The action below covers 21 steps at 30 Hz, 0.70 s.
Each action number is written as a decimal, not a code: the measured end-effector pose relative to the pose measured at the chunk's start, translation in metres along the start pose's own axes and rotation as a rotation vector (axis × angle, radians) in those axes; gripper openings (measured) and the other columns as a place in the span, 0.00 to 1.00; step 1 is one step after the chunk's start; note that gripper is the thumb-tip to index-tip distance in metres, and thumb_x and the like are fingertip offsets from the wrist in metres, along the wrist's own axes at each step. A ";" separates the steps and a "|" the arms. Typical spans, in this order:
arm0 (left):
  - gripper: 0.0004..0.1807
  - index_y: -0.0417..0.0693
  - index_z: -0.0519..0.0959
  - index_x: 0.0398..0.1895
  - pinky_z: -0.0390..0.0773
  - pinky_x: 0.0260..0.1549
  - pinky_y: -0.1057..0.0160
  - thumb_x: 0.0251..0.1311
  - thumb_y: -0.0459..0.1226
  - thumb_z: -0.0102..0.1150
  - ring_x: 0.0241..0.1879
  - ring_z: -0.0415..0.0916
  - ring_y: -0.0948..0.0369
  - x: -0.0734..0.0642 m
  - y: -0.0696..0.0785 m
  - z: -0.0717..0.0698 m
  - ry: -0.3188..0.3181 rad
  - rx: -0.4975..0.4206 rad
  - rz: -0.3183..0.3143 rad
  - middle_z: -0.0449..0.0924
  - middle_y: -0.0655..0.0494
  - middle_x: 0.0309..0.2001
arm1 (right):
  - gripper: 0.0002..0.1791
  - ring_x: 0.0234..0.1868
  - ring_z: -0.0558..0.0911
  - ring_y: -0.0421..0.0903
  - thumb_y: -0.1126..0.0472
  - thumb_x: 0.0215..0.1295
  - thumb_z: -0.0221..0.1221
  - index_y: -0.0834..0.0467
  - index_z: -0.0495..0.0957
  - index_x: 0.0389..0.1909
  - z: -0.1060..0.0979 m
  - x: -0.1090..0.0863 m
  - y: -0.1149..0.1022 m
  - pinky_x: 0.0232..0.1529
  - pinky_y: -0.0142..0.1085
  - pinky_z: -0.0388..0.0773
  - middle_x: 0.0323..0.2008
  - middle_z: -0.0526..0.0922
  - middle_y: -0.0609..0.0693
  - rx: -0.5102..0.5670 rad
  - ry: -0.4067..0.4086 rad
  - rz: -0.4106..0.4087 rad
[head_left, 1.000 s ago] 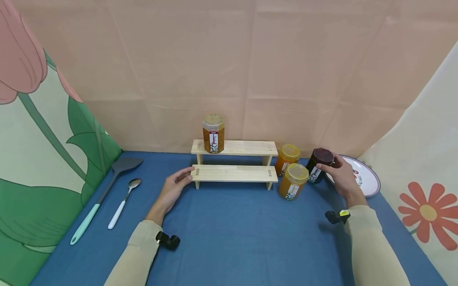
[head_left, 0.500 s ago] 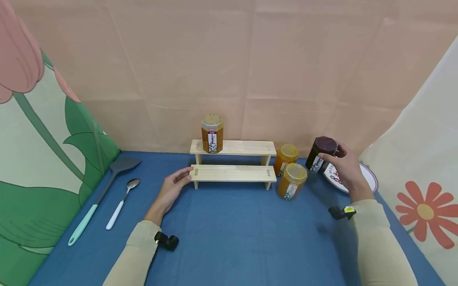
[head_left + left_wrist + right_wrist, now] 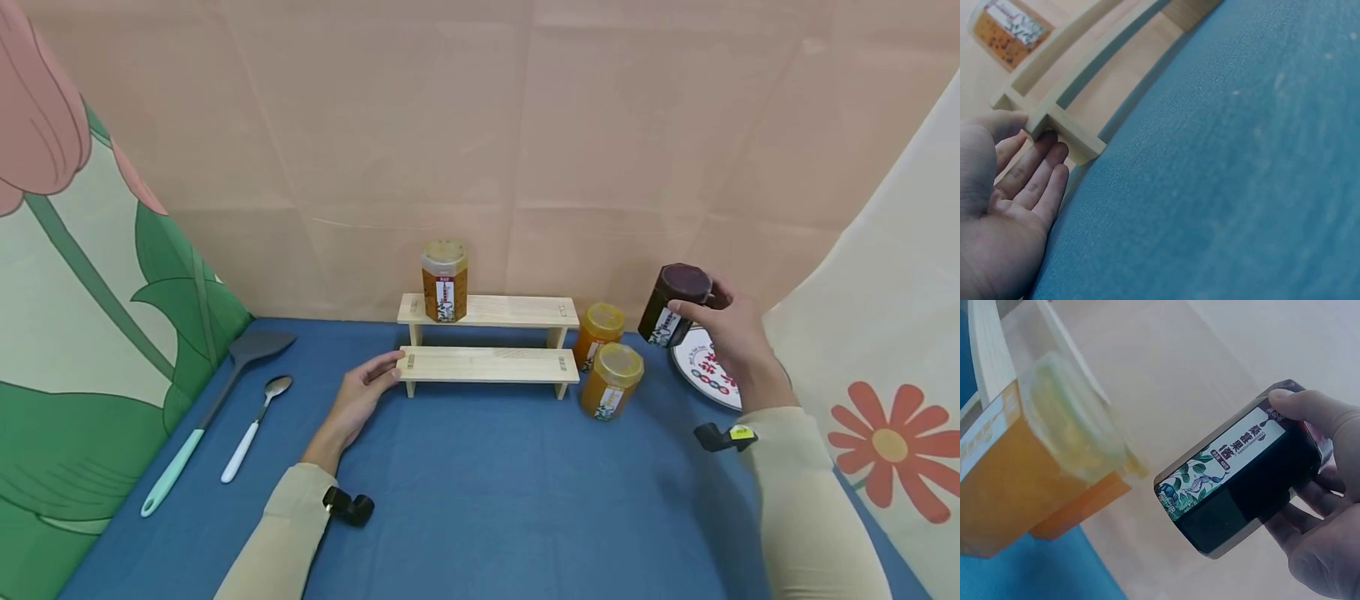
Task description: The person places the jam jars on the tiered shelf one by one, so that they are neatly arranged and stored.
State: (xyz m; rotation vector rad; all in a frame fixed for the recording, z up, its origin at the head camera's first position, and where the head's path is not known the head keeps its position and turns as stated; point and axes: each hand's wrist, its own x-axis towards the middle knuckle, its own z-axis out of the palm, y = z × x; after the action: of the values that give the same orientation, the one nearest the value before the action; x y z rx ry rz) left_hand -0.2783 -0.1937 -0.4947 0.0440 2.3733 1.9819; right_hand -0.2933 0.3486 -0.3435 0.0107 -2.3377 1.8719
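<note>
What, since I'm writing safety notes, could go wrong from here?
The dark jar could slip from the right hand, perhaps onto the plate. Swung toward the shelves, it might knock over the yellow-lidded jars in between. A jolt from the left hand at the lower shelf might unsettle the top jar.

Vs 1 s ago: R hand has raised the dark jar, which was low by the L rim of the plate; in head view its base is now approx. level w/ the lid of the front yellow jar, was approx. mid-jar. R sleeve & wrist cam shifted R, closer to R edge of worktop. Plate: more of red-patterned L part shows, R part now mostly hidden behind hand & wrist. Arm's shadow on worktop is wider.
</note>
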 end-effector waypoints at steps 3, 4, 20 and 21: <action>0.25 0.54 0.74 0.72 0.69 0.73 0.48 0.75 0.44 0.58 0.70 0.69 0.51 0.000 0.000 0.000 -0.001 -0.001 -0.001 0.71 0.49 0.73 | 0.38 0.60 0.67 0.40 0.56 0.63 0.73 0.48 0.70 0.73 0.004 0.000 -0.007 0.53 0.25 0.70 0.58 0.74 0.39 0.013 0.002 -0.019; 0.25 0.54 0.73 0.72 0.69 0.73 0.48 0.75 0.44 0.58 0.70 0.69 0.51 0.000 0.000 0.000 0.000 -0.001 0.001 0.71 0.49 0.73 | 0.37 0.60 0.67 0.40 0.57 0.63 0.72 0.49 0.70 0.73 0.005 0.000 -0.009 0.53 0.25 0.70 0.58 0.75 0.40 0.029 0.000 -0.026; 0.25 0.56 0.73 0.73 0.70 0.72 0.49 0.75 0.47 0.58 0.70 0.70 0.53 0.001 -0.001 -0.001 0.003 0.023 -0.004 0.70 0.51 0.73 | 0.35 0.64 0.66 0.43 0.63 0.65 0.70 0.50 0.71 0.72 0.050 0.010 -0.031 0.74 0.48 0.54 0.60 0.76 0.42 0.143 -0.124 -0.050; 0.26 0.56 0.73 0.73 0.70 0.72 0.49 0.75 0.47 0.58 0.70 0.70 0.53 0.001 -0.001 -0.001 0.001 0.026 -0.003 0.70 0.51 0.74 | 0.35 0.64 0.65 0.44 0.62 0.65 0.70 0.50 0.71 0.72 0.053 0.011 -0.032 0.75 0.50 0.52 0.60 0.76 0.42 0.136 -0.129 -0.050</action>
State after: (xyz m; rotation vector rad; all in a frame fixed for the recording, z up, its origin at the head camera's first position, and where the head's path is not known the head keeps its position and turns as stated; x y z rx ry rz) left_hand -0.2790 -0.1953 -0.4955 0.0406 2.3989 1.9506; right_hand -0.3066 0.2909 -0.3229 0.2087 -2.2608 2.0589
